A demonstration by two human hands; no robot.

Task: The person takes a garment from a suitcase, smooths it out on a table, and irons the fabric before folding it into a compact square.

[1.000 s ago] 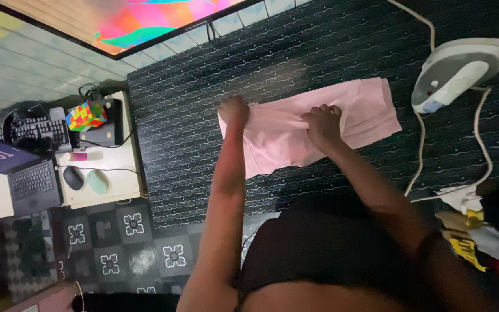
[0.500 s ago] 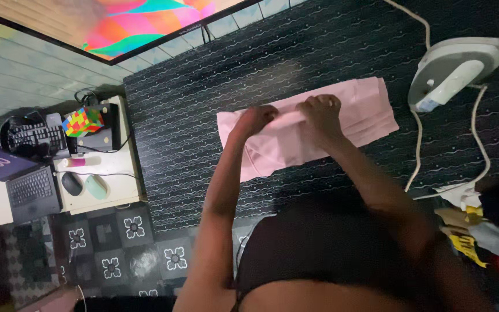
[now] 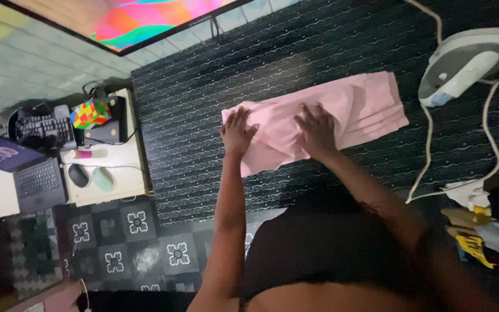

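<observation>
The screen (image 3: pixel 145 20) is cut off by the top edge, so only its lower strip shows. The iron (image 3: pixel 469 63) runs off the right edge, and its cord (image 3: pixel 428 144) leaves the frame at the top. The laptop (image 3: pixel 21 173) is clipped at the left edge. The pile of clothes (image 3: pixel 486 231) at the right is blurred and dark. Part of the pink cloth (image 3: pixel 319 118) lies hidden under the left hand (image 3: pixel 237 132) and right hand (image 3: pixel 317 130).

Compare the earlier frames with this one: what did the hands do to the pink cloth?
Both hands let go of the pinched fold and now lie flat, fingers spread, on the pink cloth: left hand at its left end, right hand mid-cloth. The iron and cord stayed where they were on the dark patterned surface.
</observation>
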